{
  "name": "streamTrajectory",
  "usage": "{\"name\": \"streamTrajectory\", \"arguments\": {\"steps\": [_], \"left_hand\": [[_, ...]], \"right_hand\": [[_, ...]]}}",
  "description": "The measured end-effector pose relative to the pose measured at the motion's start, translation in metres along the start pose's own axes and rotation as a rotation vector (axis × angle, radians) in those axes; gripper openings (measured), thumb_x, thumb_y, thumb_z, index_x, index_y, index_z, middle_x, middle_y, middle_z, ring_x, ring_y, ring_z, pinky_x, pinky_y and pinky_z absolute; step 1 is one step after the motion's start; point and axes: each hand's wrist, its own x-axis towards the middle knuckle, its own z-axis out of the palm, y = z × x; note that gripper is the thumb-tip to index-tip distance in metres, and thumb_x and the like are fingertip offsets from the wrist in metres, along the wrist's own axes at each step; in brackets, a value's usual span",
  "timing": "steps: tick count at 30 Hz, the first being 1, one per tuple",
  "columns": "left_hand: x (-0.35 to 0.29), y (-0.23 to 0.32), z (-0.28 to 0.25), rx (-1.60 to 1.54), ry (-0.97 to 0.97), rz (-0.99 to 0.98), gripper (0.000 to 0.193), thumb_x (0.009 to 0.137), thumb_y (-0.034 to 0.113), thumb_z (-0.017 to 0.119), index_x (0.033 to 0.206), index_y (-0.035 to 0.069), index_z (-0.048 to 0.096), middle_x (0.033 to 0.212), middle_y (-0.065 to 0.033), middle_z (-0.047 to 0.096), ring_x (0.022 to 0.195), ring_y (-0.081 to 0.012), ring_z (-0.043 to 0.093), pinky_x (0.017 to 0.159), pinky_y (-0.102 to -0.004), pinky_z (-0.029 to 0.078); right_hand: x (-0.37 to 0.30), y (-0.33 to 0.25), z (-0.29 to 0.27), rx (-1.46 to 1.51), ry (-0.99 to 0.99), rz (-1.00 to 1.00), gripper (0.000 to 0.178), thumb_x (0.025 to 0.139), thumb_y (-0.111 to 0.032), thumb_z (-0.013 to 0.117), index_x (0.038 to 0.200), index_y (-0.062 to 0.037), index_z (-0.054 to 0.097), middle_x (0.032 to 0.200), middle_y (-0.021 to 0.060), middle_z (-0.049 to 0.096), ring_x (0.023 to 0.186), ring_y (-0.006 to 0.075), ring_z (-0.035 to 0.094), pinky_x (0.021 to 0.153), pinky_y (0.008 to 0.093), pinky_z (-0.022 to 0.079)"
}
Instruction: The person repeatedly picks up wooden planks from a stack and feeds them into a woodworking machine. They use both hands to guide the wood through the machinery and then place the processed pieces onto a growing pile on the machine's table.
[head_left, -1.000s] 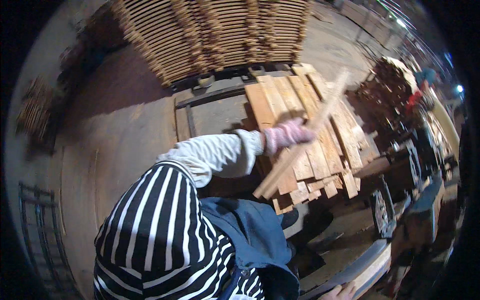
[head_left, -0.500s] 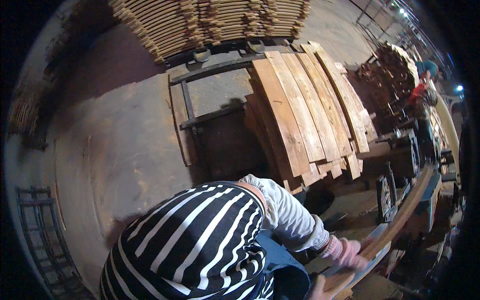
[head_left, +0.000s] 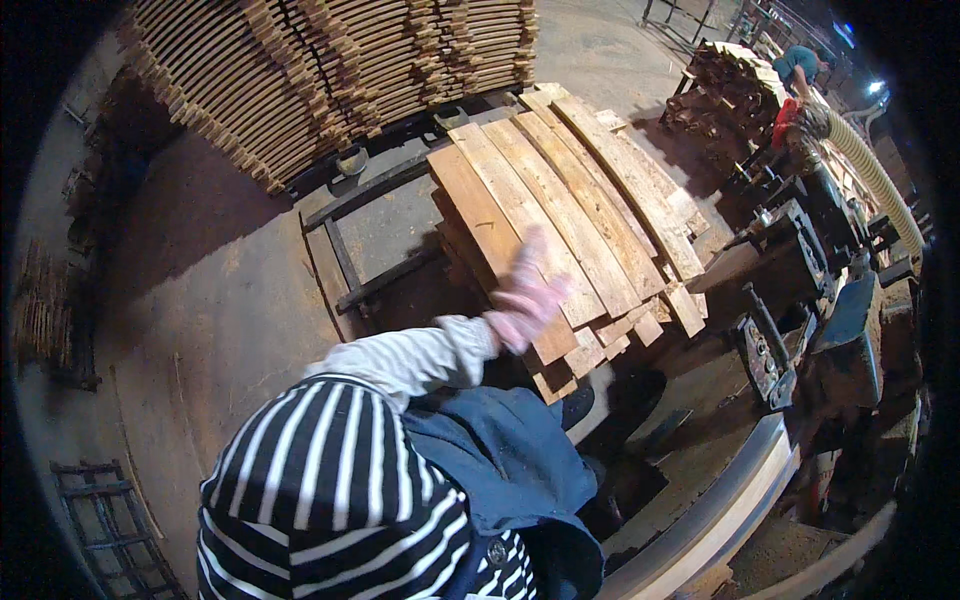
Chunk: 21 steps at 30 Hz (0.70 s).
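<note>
Pink-and-white knit covers the left hand (head_left: 527, 300) as it reaches over a stack of rough-sawn boards (head_left: 565, 215), its fingers spread apart and empty. Motion blurs the fingertips, and whether the palm touches the wood cannot be told. The right hand is out of view, so the state of its fingers cannot be told.

Flat, long and knotted, the boards lie nearly side by side directly ahead, at least five in the top layer, one redder than its neighbours, with uneven ends jutting from layers below. The hand hides part of the two leftmost; lower layers fall into shadow. One dark metal frame (head_left: 367, 190) extends to their left.

A pale, wrinkled sleeve (head_left: 410, 358) emerges from a black-and-white striped garment (head_left: 325, 455), beside blue cloth (head_left: 510, 450) with one round button near its lower edge.

Behind stands one tall pile of thin wooden slats (head_left: 330, 70), cut off at the top, too many to count. At right, one ribbed, cream hose (head_left: 870, 155) curves past dark machinery (head_left: 770, 350); one other person (head_left: 797, 65) bends beyond, small and indistinct. A long table (head_left: 715, 530), grey and pale wood-coloured, runs off the lower edge.
</note>
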Motion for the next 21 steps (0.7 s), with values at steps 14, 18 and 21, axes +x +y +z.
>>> {"name": "streamTrajectory", "arguments": {"steps": [14,18,21], "left_hand": [[0.028,-0.044,-0.087,-0.133,0.253,-1.029,0.092,0.090,0.047,0.082,0.155,-0.007,0.045,0.162,-0.0243,0.050,0.147,-0.0364,0.051,0.118,-0.0442,0.043],[0.019,-0.129,-0.110,-0.150,0.315,-1.016,0.087,0.090,0.047,0.083,0.149,-0.008,0.052,0.156,-0.0293,0.055,0.141,-0.0367,0.058,0.114,-0.0439,0.047],[0.036,-0.106,-0.072,-0.518,0.440,-0.778,0.060,0.095,0.037,0.079,0.134,-0.006,0.062,0.130,-0.0239,0.070,0.118,-0.0336,0.068,0.100,-0.0487,0.055]], "right_hand": [[0.147,-0.082,0.095,0.127,-0.211,0.022,0.080,0.097,-0.037,0.074,0.164,-0.0069,0.042,0.156,0.0266,0.051,0.141,0.0447,0.052,0.119,0.0494,0.041],[0.024,-0.028,0.032,0.167,-0.328,-0.106,0.067,0.095,-0.022,0.065,0.156,0.0013,0.050,0.158,0.0277,0.050,0.145,0.0435,0.047,0.123,0.0486,0.036],[-0.034,-0.031,-0.058,-0.084,-0.411,-0.242,0.082,0.101,-0.061,0.067,0.148,0.0054,0.057,0.139,0.0333,0.062,0.124,0.0501,0.061,0.105,0.0551,0.051]]}}
